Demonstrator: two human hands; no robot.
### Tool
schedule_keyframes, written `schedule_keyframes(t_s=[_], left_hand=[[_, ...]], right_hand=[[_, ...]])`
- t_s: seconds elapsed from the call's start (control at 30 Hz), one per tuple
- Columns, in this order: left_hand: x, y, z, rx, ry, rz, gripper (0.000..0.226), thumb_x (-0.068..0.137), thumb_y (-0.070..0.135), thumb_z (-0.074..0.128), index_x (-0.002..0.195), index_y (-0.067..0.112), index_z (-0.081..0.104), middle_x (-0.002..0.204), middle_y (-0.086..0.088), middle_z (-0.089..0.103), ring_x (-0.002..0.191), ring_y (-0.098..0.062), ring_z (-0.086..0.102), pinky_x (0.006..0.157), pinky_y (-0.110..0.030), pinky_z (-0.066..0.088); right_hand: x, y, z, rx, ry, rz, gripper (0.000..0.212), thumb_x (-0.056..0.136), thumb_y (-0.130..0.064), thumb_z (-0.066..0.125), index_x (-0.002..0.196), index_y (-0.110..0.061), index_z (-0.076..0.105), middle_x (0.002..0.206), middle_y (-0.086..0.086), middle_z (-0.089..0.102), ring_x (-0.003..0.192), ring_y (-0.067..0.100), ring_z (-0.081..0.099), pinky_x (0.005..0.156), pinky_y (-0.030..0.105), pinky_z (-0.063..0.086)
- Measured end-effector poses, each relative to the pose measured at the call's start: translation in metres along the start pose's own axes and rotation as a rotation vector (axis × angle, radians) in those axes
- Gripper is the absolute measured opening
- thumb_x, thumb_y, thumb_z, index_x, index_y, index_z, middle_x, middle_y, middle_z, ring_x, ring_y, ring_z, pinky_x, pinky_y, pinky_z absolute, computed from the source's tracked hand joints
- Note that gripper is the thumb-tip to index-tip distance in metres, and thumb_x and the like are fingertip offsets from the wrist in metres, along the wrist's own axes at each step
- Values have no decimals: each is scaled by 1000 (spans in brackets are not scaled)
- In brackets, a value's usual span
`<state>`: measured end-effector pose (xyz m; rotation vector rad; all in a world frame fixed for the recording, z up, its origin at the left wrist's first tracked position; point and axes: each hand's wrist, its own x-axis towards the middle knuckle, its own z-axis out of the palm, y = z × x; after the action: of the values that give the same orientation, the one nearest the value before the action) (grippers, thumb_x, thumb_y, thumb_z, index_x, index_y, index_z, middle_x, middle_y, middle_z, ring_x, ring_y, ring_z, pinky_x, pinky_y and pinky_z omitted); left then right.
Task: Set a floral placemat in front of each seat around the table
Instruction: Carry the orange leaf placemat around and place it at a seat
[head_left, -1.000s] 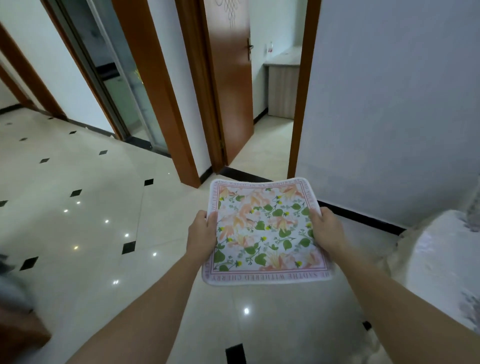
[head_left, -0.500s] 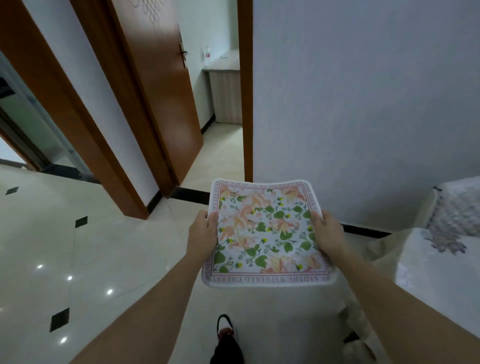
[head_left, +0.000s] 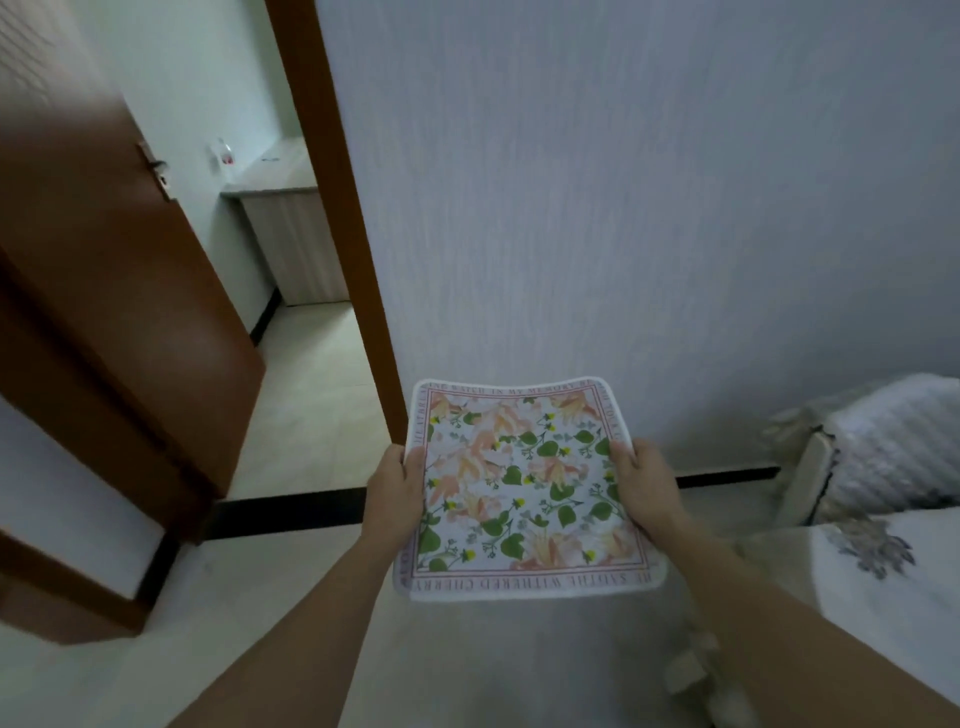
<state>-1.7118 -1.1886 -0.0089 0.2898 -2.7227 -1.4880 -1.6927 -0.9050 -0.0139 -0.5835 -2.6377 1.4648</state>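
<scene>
Head view: my left hand and right hand each grip a side of the floral placemat; the cloth-covered surface lies to my right.

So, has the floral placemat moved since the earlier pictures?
Yes. The floral placemat, held by the left hand and right hand, has shifted right past the brown door frame, toward the cloth-covered table.
</scene>
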Motion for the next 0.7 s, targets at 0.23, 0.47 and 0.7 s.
schedule_keyframes(t_s=[0.23, 0.47, 0.7], left_hand=[[95, 39, 41, 37, -155, 118, 35, 104, 39, 34, 97, 10, 52, 84, -6, 62, 74, -20, 64, 61, -36, 50], [162, 87, 112, -29, -302, 185, 30, 104, 38, 34, 94, 16, 52, 85, -5, 65, 73, -17, 66, 57, -28, 53], [240, 153, 217, 31, -382, 238, 32, 104, 36, 36, 98, 12, 55, 86, -7, 66, 74, -19, 67, 60, -32, 52]], right_hand=[[59, -8, -17, 36, 131, 89, 31, 102, -34, 39, 106, -9, 55, 90, 6, 65, 77, 18, 65, 59, 32, 52], [126, 16, -52, 49, 281, 178, 31, 101, -38, 38, 104, -12, 54, 90, 4, 64, 79, 19, 65, 65, 36, 54], [219, 44, -101, 96, 430, 203, 31, 102, -39, 37, 102, -13, 54, 88, 2, 63, 79, 20, 65, 69, 42, 56]])
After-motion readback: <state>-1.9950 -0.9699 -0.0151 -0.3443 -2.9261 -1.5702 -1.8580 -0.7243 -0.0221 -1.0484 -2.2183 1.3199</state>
